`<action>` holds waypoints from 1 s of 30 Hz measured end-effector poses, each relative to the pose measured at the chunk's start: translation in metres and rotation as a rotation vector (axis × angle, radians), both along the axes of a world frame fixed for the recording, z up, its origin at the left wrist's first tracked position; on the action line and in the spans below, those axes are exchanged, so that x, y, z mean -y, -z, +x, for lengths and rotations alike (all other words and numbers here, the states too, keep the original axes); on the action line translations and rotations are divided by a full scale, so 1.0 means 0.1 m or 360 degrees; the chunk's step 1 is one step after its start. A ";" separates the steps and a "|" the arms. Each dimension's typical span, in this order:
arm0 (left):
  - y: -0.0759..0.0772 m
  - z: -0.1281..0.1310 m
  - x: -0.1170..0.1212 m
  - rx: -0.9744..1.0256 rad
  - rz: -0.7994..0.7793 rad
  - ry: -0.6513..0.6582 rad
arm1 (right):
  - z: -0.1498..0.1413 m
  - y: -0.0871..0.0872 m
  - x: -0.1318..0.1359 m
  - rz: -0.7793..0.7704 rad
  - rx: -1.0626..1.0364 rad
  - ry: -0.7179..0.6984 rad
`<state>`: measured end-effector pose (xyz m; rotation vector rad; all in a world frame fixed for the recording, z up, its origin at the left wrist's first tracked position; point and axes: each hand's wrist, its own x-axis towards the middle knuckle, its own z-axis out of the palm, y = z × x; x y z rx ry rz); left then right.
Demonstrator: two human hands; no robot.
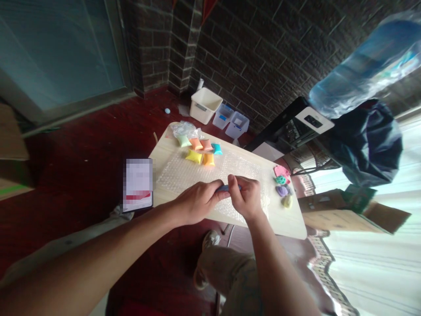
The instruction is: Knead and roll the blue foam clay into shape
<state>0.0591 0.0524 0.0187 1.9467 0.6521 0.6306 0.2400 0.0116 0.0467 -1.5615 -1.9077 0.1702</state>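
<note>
My left hand [197, 201] and my right hand [246, 197] meet over a sheet of bubble wrap [184, 173] on a small pale table [289, 221]. Both are closed, pinching a small blue piece [226, 188] between them; it looks like soft clay. Farther back on the table lie several coloured sachets [199, 150], green, orange, yellow and blue, next to a crumpled clear plastic bag [184, 129]. At the table's right end lie small pink, teal, purple and yellowish moulds [283, 186].
A phone or tablet [138, 184] sits at the table's left edge. On the dark red floor behind stand a white bin [204, 105] and two small clear boxes [230, 122]. A water dispenser with a blue bottle [358, 79] stands at the right, cardboard boxes [348, 215] below it.
</note>
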 end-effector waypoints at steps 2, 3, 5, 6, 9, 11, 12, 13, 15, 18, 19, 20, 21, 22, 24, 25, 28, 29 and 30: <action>0.02 0.00 -0.02 0.0000 0.0036 0.0025 | 0.01 -0.01 0.01 -0.0080 -0.0122 -0.0055; 0.03 -0.01 -0.03 0.0021 0.0041 0.0044 | 0.01 -0.02 0.02 -0.0126 -0.0180 -0.0101; 0.04 -0.02 -0.04 0.0045 0.0060 0.0087 | 0.01 -0.03 0.04 -0.0170 -0.0223 -0.0162; 0.04 -0.02 -0.04 0.0030 0.0081 0.0110 | 0.01 -0.03 0.05 -0.0163 -0.0204 -0.0160; 0.05 -0.03 -0.05 -0.0075 0.0158 0.0190 | 0.01 -0.02 0.06 -0.0099 -0.0124 -0.0056; 0.07 -0.02 -0.06 -0.0104 0.0183 0.0183 | 0.01 -0.01 0.06 -0.0081 -0.0146 0.0008; 0.08 -0.01 -0.07 -0.0098 0.0191 0.0160 | 0.01 0.00 0.06 -0.0091 -0.0180 0.0027; 0.08 -0.01 -0.08 -0.0086 0.0201 0.0133 | 0.02 0.00 0.06 -0.0114 -0.0229 0.0038; 0.10 0.00 -0.09 -0.0074 0.0236 0.0095 | 0.02 0.00 0.07 -0.0193 -0.0351 0.0024; 0.10 0.00 -0.08 -0.0201 0.0310 0.0102 | 0.01 -0.01 0.07 -0.0300 -0.0407 -0.0057; 0.10 -0.01 -0.08 -0.0260 0.0328 0.0100 | 0.01 -0.01 0.07 -0.0310 -0.0368 -0.0072; 0.09 -0.01 -0.08 -0.0300 0.0333 0.0096 | 0.00 -0.01 0.07 -0.0308 -0.0312 -0.0076; 0.08 -0.01 -0.07 -0.0310 0.0315 0.0087 | -0.01 -0.01 0.06 -0.0288 -0.0258 -0.0064; 0.08 -0.01 -0.07 -0.0295 0.0266 0.0083 | -0.01 -0.01 0.06 -0.0256 -0.0220 -0.0039; 0.05 -0.01 -0.08 -0.0245 0.0060 0.0129 | -0.02 0.01 0.04 -0.0178 -0.0189 0.0025; 0.04 -0.01 -0.08 -0.0225 -0.0085 0.0175 | -0.02 0.02 0.03 -0.0152 -0.0185 0.0037; 0.02 -0.03 -0.08 -0.0201 -0.0560 0.0357 | -0.01 0.03 0.02 -0.0161 -0.0192 -0.0016; 0.02 -0.03 -0.08 -0.0212 -0.0666 0.0385 | 0.00 0.03 0.01 -0.0187 -0.0199 -0.0047; 0.01 -0.04 -0.08 -0.0246 -0.0720 0.0383 | 0.00 0.02 0.01 -0.0223 -0.0203 -0.0087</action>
